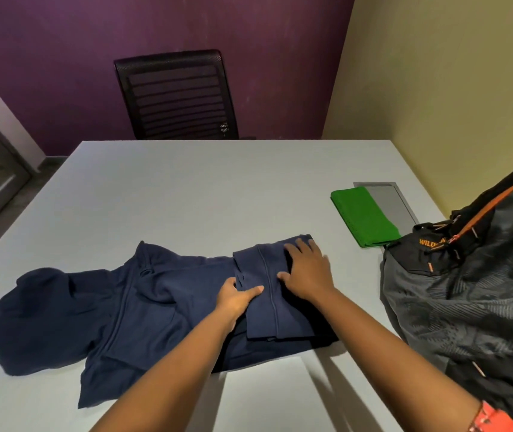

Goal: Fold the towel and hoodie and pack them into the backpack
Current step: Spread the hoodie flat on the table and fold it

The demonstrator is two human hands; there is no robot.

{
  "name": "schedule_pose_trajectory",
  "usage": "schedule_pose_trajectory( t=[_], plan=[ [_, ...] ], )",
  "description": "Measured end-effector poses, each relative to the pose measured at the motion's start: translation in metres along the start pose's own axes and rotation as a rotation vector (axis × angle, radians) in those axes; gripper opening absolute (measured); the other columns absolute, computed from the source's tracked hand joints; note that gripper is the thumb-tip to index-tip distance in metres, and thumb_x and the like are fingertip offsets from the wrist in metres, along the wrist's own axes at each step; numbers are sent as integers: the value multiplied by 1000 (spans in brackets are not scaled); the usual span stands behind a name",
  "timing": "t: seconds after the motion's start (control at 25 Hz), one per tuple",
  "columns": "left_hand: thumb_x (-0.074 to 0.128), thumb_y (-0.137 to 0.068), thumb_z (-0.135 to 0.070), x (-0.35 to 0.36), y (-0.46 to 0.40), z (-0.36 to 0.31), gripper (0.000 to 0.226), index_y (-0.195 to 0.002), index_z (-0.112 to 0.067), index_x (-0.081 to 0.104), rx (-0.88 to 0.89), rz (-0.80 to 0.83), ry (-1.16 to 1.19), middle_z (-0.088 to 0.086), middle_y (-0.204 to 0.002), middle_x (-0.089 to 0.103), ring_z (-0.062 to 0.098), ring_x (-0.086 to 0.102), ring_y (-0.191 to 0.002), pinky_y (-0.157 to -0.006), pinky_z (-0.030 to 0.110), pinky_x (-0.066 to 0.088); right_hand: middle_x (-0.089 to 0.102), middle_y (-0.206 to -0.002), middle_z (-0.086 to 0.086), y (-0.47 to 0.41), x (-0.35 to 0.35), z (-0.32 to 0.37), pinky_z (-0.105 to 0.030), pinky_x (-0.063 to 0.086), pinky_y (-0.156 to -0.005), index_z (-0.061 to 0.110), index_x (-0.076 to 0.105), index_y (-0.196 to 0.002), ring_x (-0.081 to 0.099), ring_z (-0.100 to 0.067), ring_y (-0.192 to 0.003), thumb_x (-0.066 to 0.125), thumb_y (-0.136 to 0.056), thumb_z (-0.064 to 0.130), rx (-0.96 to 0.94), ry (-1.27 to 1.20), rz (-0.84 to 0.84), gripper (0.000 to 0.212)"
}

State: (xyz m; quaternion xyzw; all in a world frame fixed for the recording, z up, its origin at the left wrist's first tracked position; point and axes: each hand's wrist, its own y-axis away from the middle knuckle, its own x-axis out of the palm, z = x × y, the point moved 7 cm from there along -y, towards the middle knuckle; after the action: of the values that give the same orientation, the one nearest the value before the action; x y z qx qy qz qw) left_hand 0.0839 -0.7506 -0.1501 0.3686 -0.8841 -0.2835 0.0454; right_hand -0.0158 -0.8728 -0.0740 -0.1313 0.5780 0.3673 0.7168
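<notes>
A navy blue hoodie (143, 310) lies across the grey table (192, 188), its hood at the left and its right end folded over into a flat band. My left hand (236, 299) rests on the hoodie's middle, thumb stretched onto the folded band and fingers tucked at its edge. My right hand (306, 269) presses flat on the folded part with fingers spread. A folded green towel (365, 216) sits at the right, beyond the hoodie. The black and grey backpack (467, 291) with orange trim stands at the table's right edge.
A black mesh office chair (177, 95) stands behind the table's far edge. A grey cable hatch (395, 202) in the tabletop lies partly under the towel. Purple wall behind, yellow wall at the right.
</notes>
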Motion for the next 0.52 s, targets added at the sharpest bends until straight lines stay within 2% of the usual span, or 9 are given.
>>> schedule_pose_trajectory(
  t=[0.08, 0.16, 0.24, 0.32, 0.44, 0.52],
  plan=[
    [70, -81, -15, -2, 2, -4, 40, -111, -19, 43, 118, -7, 29, 9, -116, 59, 20, 57, -99, -85, 34, 50, -19, -157, -2, 6, 20, -14, -61, 7, -111, 34, -7, -149, -15, -29, -145, 51, -84, 60, 29, 62, 231, 91],
    [65, -85, -9, -9, 8, -2, 50, -123, -25, 38, 270, -23, 103, 7, -120, 57, 21, 58, -103, -86, 38, 54, -35, -151, 0, 14, 37, -13, -69, 3, -107, 44, -19, -143, -26, -28, -142, 48, -79, 70, -11, 67, 334, 96],
    [59, -87, -1, -27, 11, 6, 57, -130, -30, 36, 339, -100, 145, 10, -117, 57, 21, 60, -99, -79, 30, 57, -40, -148, 0, 18, 48, -7, -72, 0, -104, 47, -21, -140, -31, -28, -139, 43, -78, 75, -71, 104, 339, 93],
    [56, -88, 3, -38, 10, 8, 59, -129, -35, 37, 361, -176, 59, 11, -114, 58, 21, 58, -94, -78, 25, 56, -42, -147, -2, 18, 55, -4, -73, -5, -102, 48, -21, -140, -35, -28, -137, 37, -78, 77, -94, 181, 346, 89],
    [52, -91, -4, -34, 14, -2, 51, -134, -29, 40, 334, -274, -250, 2, -118, 55, 23, 56, -102, -86, 31, 49, -43, -146, -3, 14, 67, -5, -74, -9, -100, 47, -23, -139, -38, -29, -136, 29, -78, 80, -70, 244, 388, 87],
    [48, -93, -14, -27, 26, -10, 47, -138, -25, 37, 279, -365, -549, 5, -127, 48, 21, 53, -102, -78, 30, 44, -43, -146, -4, 11, 71, -6, -74, -9, -100, 46, -24, -139, -38, -29, -135, 27, -78, 80, -57, 267, 414, 87]
  ],
)
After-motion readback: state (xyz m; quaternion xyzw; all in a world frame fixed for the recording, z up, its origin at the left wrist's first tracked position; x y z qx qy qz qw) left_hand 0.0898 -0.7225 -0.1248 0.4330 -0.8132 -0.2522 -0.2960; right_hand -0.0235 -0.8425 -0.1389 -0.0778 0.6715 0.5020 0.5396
